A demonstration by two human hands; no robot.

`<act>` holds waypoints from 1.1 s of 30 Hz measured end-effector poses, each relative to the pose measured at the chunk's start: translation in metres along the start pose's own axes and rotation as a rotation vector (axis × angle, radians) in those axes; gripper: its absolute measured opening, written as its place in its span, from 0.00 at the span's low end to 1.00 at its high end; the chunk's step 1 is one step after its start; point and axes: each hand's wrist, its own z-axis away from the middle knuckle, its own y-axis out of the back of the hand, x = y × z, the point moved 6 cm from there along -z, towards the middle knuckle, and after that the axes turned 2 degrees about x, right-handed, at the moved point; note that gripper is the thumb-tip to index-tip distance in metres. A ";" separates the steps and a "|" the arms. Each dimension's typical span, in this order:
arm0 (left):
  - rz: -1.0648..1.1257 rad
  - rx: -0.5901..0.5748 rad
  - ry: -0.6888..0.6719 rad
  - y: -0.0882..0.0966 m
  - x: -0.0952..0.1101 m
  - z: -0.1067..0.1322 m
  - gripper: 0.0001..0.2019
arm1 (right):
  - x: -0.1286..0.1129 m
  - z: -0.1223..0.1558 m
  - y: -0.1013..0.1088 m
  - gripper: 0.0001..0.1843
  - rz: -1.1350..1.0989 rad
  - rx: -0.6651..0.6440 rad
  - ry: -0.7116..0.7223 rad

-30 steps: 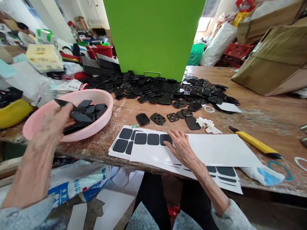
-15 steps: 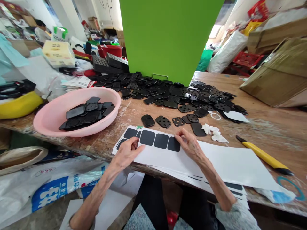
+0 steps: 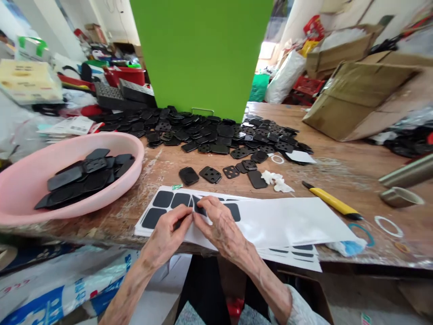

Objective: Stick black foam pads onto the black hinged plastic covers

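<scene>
The left hand [image 3: 165, 237] and right hand [image 3: 219, 221] sit close together, both curled shut in a pinch. The left fingers grip a white backing sheet [image 3: 287, 223], and the right fingertips [image 3: 206, 205] close on a tilted black pad [image 3: 199, 205], though the fingers partly hide it. Other rounded black pads [image 3: 162, 198] lie in rows on the sheet, beside the hands.

The sheet's near edge runs along the front edge of the wooden tabletop [image 3: 341, 167], and the sheet's stack hangs over it below the right wrist. A narrow strip of bare wood separates the sheet from a loose row of perforated black pieces [image 3: 210, 174]. Behind them spreads a large heap of black pieces [image 3: 203, 135], reaching the foot of a green board [image 3: 199, 54].

To the left, a pink basin [image 3: 111, 141] holds stacked black pads [image 3: 84, 178]. To the right, crumpled tissue [image 3: 275, 181] and a yellow utility knife [image 3: 333, 201] lie well apart, with open wood around the knife.
</scene>
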 end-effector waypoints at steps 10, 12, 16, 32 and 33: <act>-0.042 0.008 -0.052 -0.002 -0.006 -0.004 0.11 | 0.012 0.001 0.009 0.10 -0.089 0.024 -0.024; -0.042 0.009 -0.052 -0.004 -0.004 -0.005 0.11 | 0.013 0.002 0.009 0.07 -0.114 0.030 -0.029; -0.027 0.011 0.013 -0.008 -0.005 -0.007 0.12 | 0.020 0.002 0.013 0.09 -0.188 0.066 -0.087; 0.454 0.037 0.348 -0.042 0.021 -0.028 0.16 | 0.022 0.044 0.043 0.10 0.033 0.371 0.005; 0.477 0.056 0.353 -0.048 0.023 -0.030 0.16 | 0.022 0.047 0.043 0.10 0.026 0.374 -0.017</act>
